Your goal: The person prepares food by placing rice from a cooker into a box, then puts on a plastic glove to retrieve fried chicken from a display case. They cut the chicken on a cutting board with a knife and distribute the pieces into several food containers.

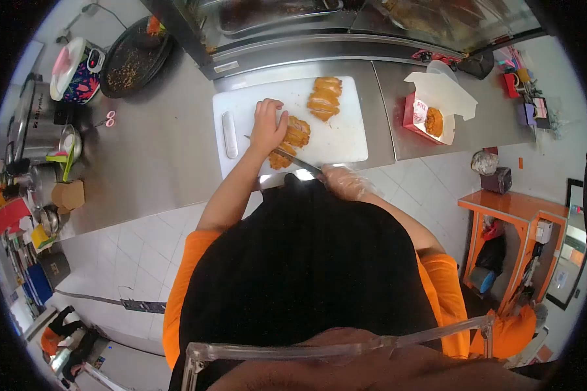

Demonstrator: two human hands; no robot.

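The left hand (267, 126) is pressing flat on a golden fried cutlet (292, 140), lying just beneath its fingers. The gloved right hand (346, 182) is gripping a steel knife (287, 156), its blade crossing the cutlet on the white plastic cutting board (339, 140).

The person wore an orange short-sleeved shirt under a black apron. The right hand (346, 182) had a clear plastic glove; the left hand (267, 127) was bare.

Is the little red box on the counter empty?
No, the open red box holds a piece of fried food.
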